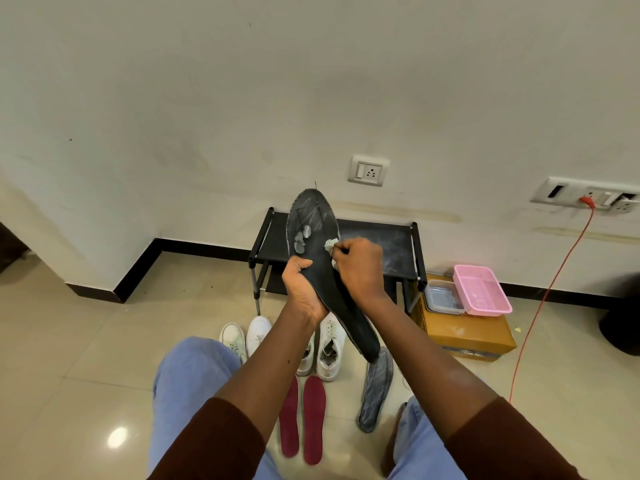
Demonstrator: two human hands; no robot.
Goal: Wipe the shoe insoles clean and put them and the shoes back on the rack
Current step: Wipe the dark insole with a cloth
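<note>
Right now I'm in the wiping step. My left hand (302, 289) is curled round the edge of the black insole (320, 271) at about its middle, holding it up in front of the rack (381, 237) with the toe end pointing away from me. My right hand (358, 268) has its fingers closed, pinching a small pale wad of cloth (330, 244) against the insole's face, just beside some grey patches near the toe.

The matching grey insole (375, 389) lies on the floor by my right knee. The two red insoles (313, 417) lie between my legs, and the white shoes (330, 348) stand in front of the rack. As I judge it, next I need firm strokes toward the toe while my left hand keeps the floppy insole from bending.
</note>
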